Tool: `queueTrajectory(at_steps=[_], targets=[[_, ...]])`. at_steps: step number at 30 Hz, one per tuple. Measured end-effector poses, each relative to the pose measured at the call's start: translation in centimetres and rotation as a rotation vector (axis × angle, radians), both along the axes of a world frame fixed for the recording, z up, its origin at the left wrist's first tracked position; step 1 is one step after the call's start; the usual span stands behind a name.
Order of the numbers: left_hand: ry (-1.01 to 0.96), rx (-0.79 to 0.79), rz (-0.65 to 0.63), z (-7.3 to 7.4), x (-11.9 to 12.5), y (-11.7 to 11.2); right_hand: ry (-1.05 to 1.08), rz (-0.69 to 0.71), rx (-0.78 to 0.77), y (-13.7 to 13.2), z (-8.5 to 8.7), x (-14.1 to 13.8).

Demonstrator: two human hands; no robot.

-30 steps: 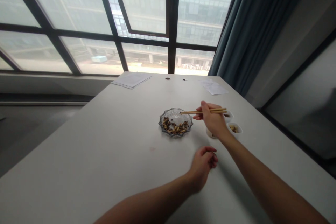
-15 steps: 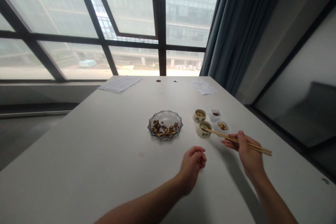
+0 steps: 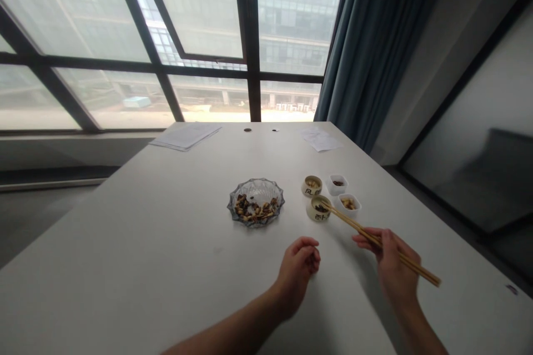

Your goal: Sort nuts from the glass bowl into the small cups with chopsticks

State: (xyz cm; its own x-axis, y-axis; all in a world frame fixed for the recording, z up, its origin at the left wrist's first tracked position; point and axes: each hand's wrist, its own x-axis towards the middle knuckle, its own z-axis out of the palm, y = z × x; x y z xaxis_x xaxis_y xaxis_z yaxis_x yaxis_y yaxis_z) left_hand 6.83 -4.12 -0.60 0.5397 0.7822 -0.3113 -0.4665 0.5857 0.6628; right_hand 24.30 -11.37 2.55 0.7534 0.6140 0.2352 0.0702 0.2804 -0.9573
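Note:
My right hand [image 3: 393,266] grips a pair of wooden chopsticks [image 3: 375,241]; their tips rest over the nearer round cup [image 3: 318,208], which holds dark bits. My left hand [image 3: 297,269] rests on the white table [image 3: 145,244] with its fingers curled into a loose fist, holding nothing I can see. A scalloped glass dish [image 3: 255,209] of mixed nuts and beans sits left of the cups. A second round cup [image 3: 312,186] and two small white square dishes [image 3: 337,183] [image 3: 348,204] stand beside the first cup.
Sheets of paper [image 3: 186,136] lie at the far left of the table, another paper [image 3: 320,140] at the far right. Two small dark spots [image 3: 247,130] mark the far edge. Big windows and a blue curtain [image 3: 375,39] stand behind.
My right hand drew the chopsticks back from over the glass dish to the near right, tips now at the nearer round cup. The view shifted right. My left hand stayed curled.

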Motion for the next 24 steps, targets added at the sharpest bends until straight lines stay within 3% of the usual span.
queueTrajectory(at_steps=[11,24], targets=[[-0.030,-0.031,0.097,-0.3,-0.3,-0.4,-0.098,0.109,0.012,-0.3,-1.4,-1.5],[-0.058,-0.089,0.101,0.0,-0.4,-0.1,-0.085,0.125,0.038,-0.3,-0.5,-2.3]])
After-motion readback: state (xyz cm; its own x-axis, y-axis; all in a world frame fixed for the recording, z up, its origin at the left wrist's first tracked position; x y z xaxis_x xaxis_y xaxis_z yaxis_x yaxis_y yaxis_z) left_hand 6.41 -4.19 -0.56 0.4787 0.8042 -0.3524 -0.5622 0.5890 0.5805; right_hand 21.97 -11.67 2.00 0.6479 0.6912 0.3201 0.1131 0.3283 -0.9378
